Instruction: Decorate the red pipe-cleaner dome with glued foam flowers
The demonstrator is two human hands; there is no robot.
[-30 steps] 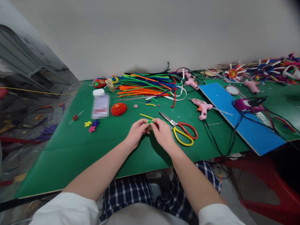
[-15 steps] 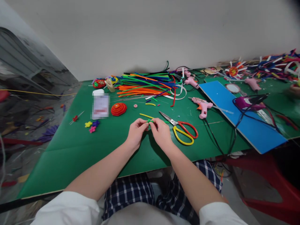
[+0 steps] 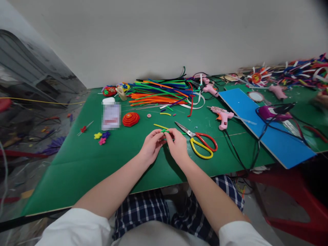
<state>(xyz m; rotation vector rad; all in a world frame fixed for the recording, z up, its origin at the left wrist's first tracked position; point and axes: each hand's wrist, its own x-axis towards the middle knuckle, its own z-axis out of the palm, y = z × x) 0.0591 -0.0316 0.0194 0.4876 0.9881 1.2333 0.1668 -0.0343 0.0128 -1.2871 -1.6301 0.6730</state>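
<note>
Between my fingertips is a small bent piece of green pipe cleaner (image 3: 164, 131). My left hand (image 3: 151, 145) pinches it from the left, and my right hand (image 3: 177, 145) grips it from the right, so part of it is hidden. Just beyond my fingers lies a yellow pipe cleaner (image 3: 160, 126). Scissors (image 3: 191, 134) with one red and one yellow handle rest open to the right of my right hand. To the left sit an orange-red striped dome (image 3: 131, 119) and small yellow, blue and pink flowers (image 3: 102, 140).
Behind my hands lies a pile of coloured pipe cleaners (image 3: 159, 92). A pink glue gun (image 3: 222, 116) with a black cord stands right of the scissors, beside a blue board (image 3: 266, 126). At the left is a blurred container (image 3: 110, 116). Another person's hand (image 3: 321, 98) shows at the far right edge.
My fingers have shifted their hold on the green pipe cleaner, and more of it shows above the fingertips. The other things on the table lie as before.
</note>
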